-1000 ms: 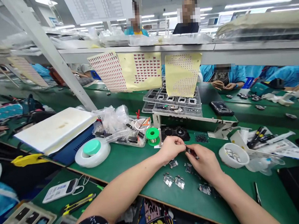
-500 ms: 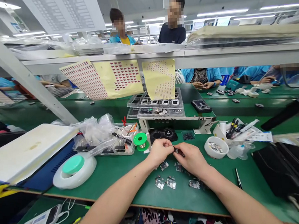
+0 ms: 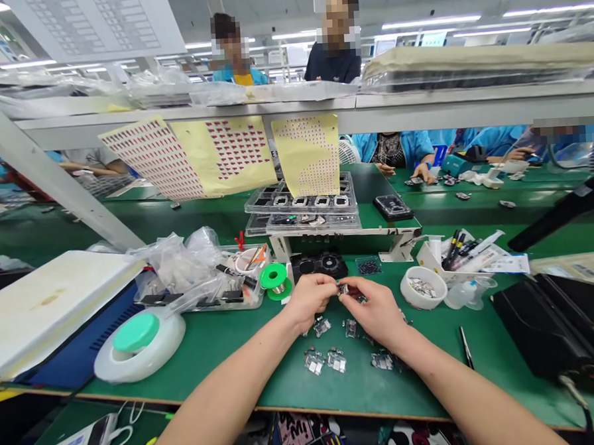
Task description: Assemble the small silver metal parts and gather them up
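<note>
Above the green bench, my two hands meet over a small silver electronic part [image 3: 343,289], partly covered by the fingers. My right hand [image 3: 376,308] is closed on it, gripping it between thumb and fingertips. Pinched fingers of my left hand [image 3: 310,300] press at its left edge; exactly what they grip there is too small to make out. Similar small silver parts lie below the hands, among them a part [image 3: 337,360] at the front and another part [image 3: 382,360] near my right wrist. More of them are partly hidden under the right hand.
A solder wire spool [image 3: 275,281] stands left of the hands, beside a clear tray [image 3: 221,305] of bags and tools. To the right are a white bowl [image 3: 423,287] of small parts, tweezers [image 3: 465,348] and a black device [image 3: 546,329]. A low stand [image 3: 345,236] carries clear trays behind.
The small part now shows more between my fingertips, with the hands still close together. The camera view has shifted slightly. Across the bench, a co-worker's hands have moved apart.
</note>
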A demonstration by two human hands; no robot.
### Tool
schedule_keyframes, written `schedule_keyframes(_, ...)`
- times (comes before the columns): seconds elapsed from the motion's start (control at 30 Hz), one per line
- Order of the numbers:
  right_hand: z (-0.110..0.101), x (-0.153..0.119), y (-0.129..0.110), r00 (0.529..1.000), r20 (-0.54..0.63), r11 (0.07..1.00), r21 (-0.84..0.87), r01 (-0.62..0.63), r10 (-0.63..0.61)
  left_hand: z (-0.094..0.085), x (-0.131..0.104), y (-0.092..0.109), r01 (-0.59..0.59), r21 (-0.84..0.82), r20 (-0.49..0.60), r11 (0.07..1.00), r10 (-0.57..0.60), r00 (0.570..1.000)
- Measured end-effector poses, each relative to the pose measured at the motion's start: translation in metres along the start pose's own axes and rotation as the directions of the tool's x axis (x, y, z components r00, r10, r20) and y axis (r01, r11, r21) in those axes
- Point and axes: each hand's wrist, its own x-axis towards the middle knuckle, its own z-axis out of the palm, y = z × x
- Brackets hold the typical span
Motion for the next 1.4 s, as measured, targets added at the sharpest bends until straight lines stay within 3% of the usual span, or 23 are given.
schedule_keyframes(0.13, -0.002, 0.001, 0.003, 1.000, 0.021, 1.000, -0.016, -0.003, 0.004, -0.001, 0.001, -0.001, -0.016, 0.033, 0.006, 0.999, 0.016, 1.000)
schedule_keyframes(0.27, -0.006, 0.004, -0.001, 0.998, 0.042, 0.999, 0.022, -0.038, 0.037, -0.004, 0.001, 0.001, -0.195, 0.199, -0.004, 0.960, 0.200, 0.980)
schedule_keyframes(0.43, -0.005, 0.003, -0.002, 0.999, 0.040, 0.999, 0.011, -0.034, 0.033, -0.004, 0.000, 0.001, -0.049, 0.098, 0.002, 0.994, 0.049, 0.999)
schedule_keyframes(0.57, -0.006, 0.003, 0.004, 0.996, 0.025, 0.996, 0.025, -0.086, 0.085, -0.003, -0.001, 0.001, -0.233, 0.210, 0.005, 0.950, 0.237, 0.971)
schedule_keyframes(0.73, -0.012, 0.010, 0.012, 0.986, 0.007, 0.984, 0.054, -0.170, 0.169, -0.008, 0.000, 0.010, -0.035, -0.123, 0.089, 0.992, 0.046, 0.995)
schedule_keyframes(0.97, -0.009, 0.013, 0.012, 0.973, 0.008, 0.963, 0.144, -0.229, 0.230, -0.021, 0.002, 0.023, 0.079, -0.426, 0.270, 0.901, 0.043, 0.962)
schedule_keyframes(1.1, -0.005, 0.011, 0.016, 0.962, 0.070, 0.954, 0.127, -0.271, 0.264, -0.024, 0.007, 0.022, 0.103, -0.451, 0.202, 0.886, -0.011, 0.979)
schedule_keyframes(1.27, -0.002, 0.007, 0.014, 0.957, 0.241, 0.987, -0.056, -0.150, 0.159, -0.022, 0.006, 0.020, 0.051, -0.433, 0.175, 0.900, 0.029, 0.984)
schedule_keyframes(1.4, -0.002, 0.005, 0.010, 0.906, 0.400, 0.980, -0.186, -0.072, 0.142, -0.021, 0.004, 0.020, 0.060, -0.419, 0.222, 0.906, 0.039, 0.974)
